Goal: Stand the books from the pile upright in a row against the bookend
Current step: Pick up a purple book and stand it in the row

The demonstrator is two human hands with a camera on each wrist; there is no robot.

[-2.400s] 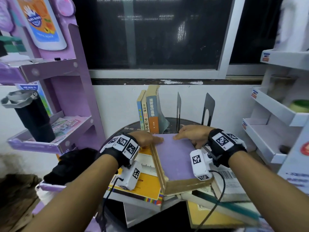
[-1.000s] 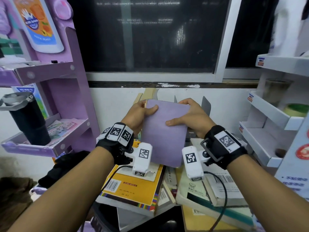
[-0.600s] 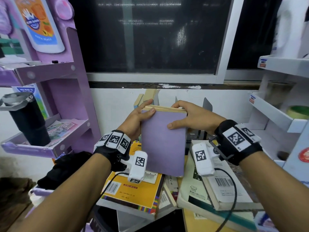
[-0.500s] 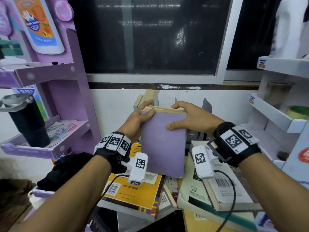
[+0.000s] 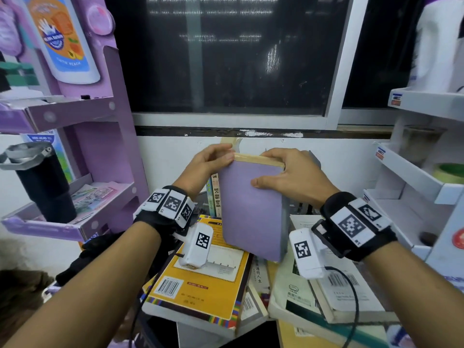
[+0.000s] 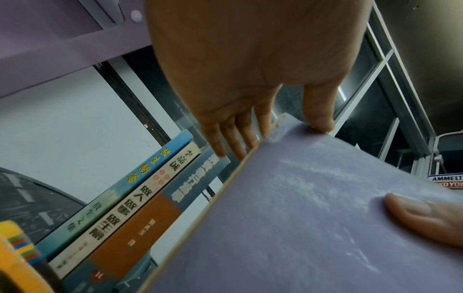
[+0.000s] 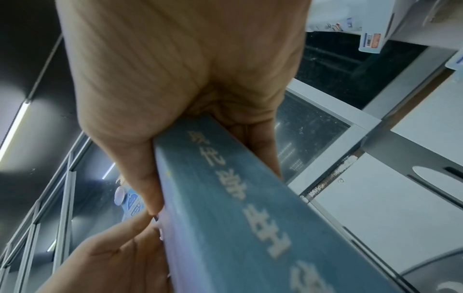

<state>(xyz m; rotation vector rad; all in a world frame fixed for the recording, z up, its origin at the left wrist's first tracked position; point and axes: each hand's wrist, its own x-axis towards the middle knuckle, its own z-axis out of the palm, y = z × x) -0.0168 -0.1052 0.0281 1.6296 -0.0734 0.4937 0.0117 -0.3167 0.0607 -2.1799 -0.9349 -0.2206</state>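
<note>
A person holds a purple-covered book (image 5: 251, 209) upright in both hands above a jumbled pile of books (image 5: 326, 297) on a round dark counter (image 6: 30, 202), its cover facing the camera and its tan page edge turned upward. The left hand (image 5: 208, 167) grips the book's upper left corner, thumb on the cover and fingers (image 6: 225, 136) reaching behind it; the right hand (image 5: 296, 177) clasps the upper right edge, thumb pressed flat on the cover and fingers curled over the top and around the blue-grey spine (image 7: 250, 208), which carries pale lettering. Just to the left of the held book, three books (image 6: 130, 208) already stand upright in a row near the white wall, their spines blue, cream and orange with grey; the left hand's fingertips lie close to the top of the nearest one, though contact cannot be told. A dark metal bookend (image 5: 315, 159) shows partly behind the right hand. At the front of the pile a yellow-covered book (image 5: 200, 292) lies flat with its barcode up, beside a pale book with a green band (image 5: 293, 297). A purple display shelf (image 5: 75, 116) stands at left with a black flask (image 5: 42, 182) on it, white shelves (image 5: 414, 177) stand at right, and a dark window (image 5: 226, 59) fills the wall behind.
</note>
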